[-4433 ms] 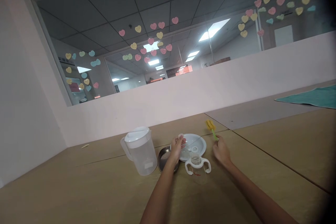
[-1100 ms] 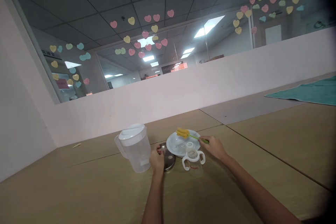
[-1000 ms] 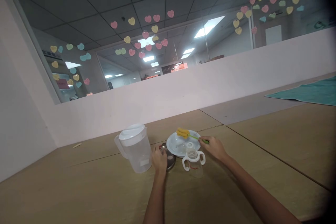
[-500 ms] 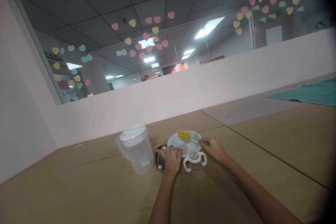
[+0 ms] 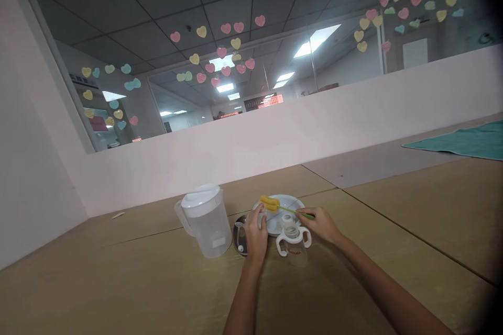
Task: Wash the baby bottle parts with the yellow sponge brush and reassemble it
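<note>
You are pinching a green-handled yellow sponge brush in your right hand; your left hand's hold is unclear, and a stray knuckle risks tipping the clear two-handled cup.

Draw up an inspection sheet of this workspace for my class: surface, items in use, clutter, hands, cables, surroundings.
Surface: tan tabletop, seams visible.
Items in use: white plate, round metal lid, two-handled clear cup, white-lidded plastic pitcher.
Clutter: pale sliver at far left.
Hands: right hand grips green-handled sponge brush over the plate; left hand at the plate's edge, its hold unclear.
Cables: nothing seen.
Surroundings: teal towel, paper hearts on glass.
</note>
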A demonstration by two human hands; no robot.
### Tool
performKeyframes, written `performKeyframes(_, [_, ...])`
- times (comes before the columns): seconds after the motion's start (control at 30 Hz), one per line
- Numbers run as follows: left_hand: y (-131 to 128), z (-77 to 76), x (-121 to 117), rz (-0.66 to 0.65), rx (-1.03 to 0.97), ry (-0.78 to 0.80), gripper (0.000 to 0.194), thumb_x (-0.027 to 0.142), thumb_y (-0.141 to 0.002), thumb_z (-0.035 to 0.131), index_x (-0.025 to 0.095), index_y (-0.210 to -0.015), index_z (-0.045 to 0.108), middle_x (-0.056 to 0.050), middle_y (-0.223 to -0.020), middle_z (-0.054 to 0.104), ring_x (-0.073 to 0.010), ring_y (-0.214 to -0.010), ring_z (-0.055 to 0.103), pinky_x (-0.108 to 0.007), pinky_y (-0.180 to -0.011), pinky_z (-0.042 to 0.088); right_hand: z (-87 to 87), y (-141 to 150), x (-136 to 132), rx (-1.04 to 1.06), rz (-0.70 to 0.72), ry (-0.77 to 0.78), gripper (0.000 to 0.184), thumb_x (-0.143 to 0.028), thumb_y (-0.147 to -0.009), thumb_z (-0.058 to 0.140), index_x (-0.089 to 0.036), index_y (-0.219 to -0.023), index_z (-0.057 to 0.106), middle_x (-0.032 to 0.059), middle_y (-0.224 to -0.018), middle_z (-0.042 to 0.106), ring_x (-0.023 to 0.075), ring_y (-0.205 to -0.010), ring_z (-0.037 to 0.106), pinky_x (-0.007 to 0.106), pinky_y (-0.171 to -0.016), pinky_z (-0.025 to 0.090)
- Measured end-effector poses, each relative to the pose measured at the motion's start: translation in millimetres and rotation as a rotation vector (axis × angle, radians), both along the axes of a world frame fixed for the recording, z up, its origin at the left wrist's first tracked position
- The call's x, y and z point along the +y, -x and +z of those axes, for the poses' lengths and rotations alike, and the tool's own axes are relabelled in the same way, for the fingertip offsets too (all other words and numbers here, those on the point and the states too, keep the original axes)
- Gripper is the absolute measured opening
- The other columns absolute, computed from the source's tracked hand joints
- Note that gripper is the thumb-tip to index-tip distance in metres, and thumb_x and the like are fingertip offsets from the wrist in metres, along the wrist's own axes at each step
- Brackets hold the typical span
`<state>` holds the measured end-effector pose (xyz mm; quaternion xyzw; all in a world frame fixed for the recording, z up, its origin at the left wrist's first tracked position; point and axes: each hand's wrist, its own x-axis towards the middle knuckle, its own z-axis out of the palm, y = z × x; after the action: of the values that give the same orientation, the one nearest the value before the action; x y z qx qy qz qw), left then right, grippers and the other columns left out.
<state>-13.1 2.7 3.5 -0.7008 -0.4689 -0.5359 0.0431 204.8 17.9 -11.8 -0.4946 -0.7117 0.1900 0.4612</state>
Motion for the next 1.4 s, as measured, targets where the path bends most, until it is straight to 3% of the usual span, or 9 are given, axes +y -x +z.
performKeyframes(0.2, [-0.5,-4.2,6.0,-0.046,-0.34,-0.028,0.05,0.028,-0.075,0.064,0.025,-0.122,0.048,-0.009,-0.134,0.039,-0.0222,-0.122,0.044,-0.03,-0.085,0.053,-4.2,-3.0,4.6,0.1,-0.007,-0.02,0.036,-0.043,-0.077,0.052,-0.017,-0.089,0.074,0.0062,-0.093,0.071,0.0238,-0.083,0.064,0.028,-0.071,0.047])
performKeyframes(0.3, [-0.4,-7.4,10.1,-0.115,-0.535,0.101,0.067,0.03,-0.068,0.071,0.023,-0.128,0.04,-0.012,-0.129,0.046,-0.0221,-0.11,0.056,-0.031,-0.08,0.054,-5.1,-2.4,4.6,0.104,0.015,-0.027,0.034,-0.042,-0.076,0.052,-0.017,-0.086,0.074,0.0051,-0.091,0.071,0.0233,-0.082,0.064,0.027,-0.07,0.047])
performKeyframes(0.43, [-1.0,-7.4,9.7,-0.134,-0.605,0.213,0.08,0.033,-0.068,0.072,0.022,-0.134,0.03,-0.013,-0.115,0.055,-0.0189,-0.09,0.065,-0.031,-0.077,0.054,-3.4,0.9,1.6,0.103,0.054,-0.022,0.036,-0.044,-0.076,0.053,-0.017,-0.088,0.074,0.0048,-0.087,0.071,0.0227,-0.078,0.064,0.027,-0.068,0.048])
performKeyframes(0.57, [1.5,-4.5,8.2,0.021,-0.46,0.074,0.088,0.029,-0.06,0.076,0.02,-0.135,0.031,-0.01,-0.112,0.053,-0.0202,-0.092,0.062,-0.035,-0.082,0.051,0.1,1.5,-1.7,0.191,0.023,-0.07,0.041,-0.049,-0.076,0.053,-0.016,-0.09,0.073,0.0063,-0.092,0.07,0.0228,-0.082,0.062,0.028,-0.074,0.046])
performKeyframes(0.63, [3.9,-4.4,7.8,0.089,-0.354,0.023,0.085,0.021,-0.06,0.074,0.02,-0.134,0.032,-0.008,-0.106,0.056,-0.0211,-0.095,0.059,-0.038,-0.088,0.048,0.9,1.1,-3.0,0.196,0.021,-0.095,0.045,-0.053,-0.079,0.048,-0.015,-0.077,0.073,0.0048,-0.077,0.069,0.0199,-0.072,0.06,0.026,-0.066,0.044])
performKeyframes(0.73, [7.6,-7.2,7.0,0.072,-0.223,-0.043,0.075,0.007,-0.065,0.058,0.021,-0.134,0.034,-0.008,-0.113,0.057,-0.021,-0.106,0.055,-0.036,-0.094,0.044,0.7,1.1,-4.4,0.067,-0.022,-0.117,0.059,-0.057,-0.082,0.039,-0.014,-0.048,0.059,0.0001,-0.048,0.049,0.0125,-0.052,0.047,0.022,-0.051,0.032])
performKeyframes(0.9, [12.8,-13.2,7.3,0.008,0.017,-0.15,0.074,-0.004,-0.063,0.04,0.023,-0.132,0.038,-0.006,-0.125,0.053,-0.0193,-0.121,0.046,-0.037,-0.103,0.038,2.8,-0.1,-4.3,0.002,-0.157,-0.148,0.061,-0.057,-0.082,0.033,-0.015,-0.039,0.043,-0.0016,-0.046,0.028,0.0082,-0.047,0.033,0.021,-0.049,0.02])
performKeyframes(1.17, [15.3,-13.0,6.5,0.073,0.055,-0.182,0.06,0.006,-0.077,0.043,0.021,-0.135,0.034,-0.007,-0.127,0.053,-0.0191,-0.123,0.045,-0.04,-0.105,0.038,2.4,-5.1,-0.2,-0.008,-0.258,-0.185,0.064,-0.059,-0.083,0.03,-0.014,-0.039,0.046,0.0001,-0.044,0.033,0.0087,-0.046,0.035,0.021,-0.048,0.02])
performKeyframes(1.4, [18.0,-12.0,1.6,-0.027,0.453,-0.247,0.044,0.015,-0.086,0.046,0.026,-0.128,0.044,-0.005,-0.126,0.056,-0.0194,-0.119,0.05,-0.038,-0.102,0.04,-1.0,-0.3,-4.2,-0.111,-0.287,-0.349,0.062,-0.052,-0.086,0.031,-0.014,-0.039,0.044,0.0021,-0.043,0.045,0.0081,-0.045,0.031,0.024,-0.05,0.021])
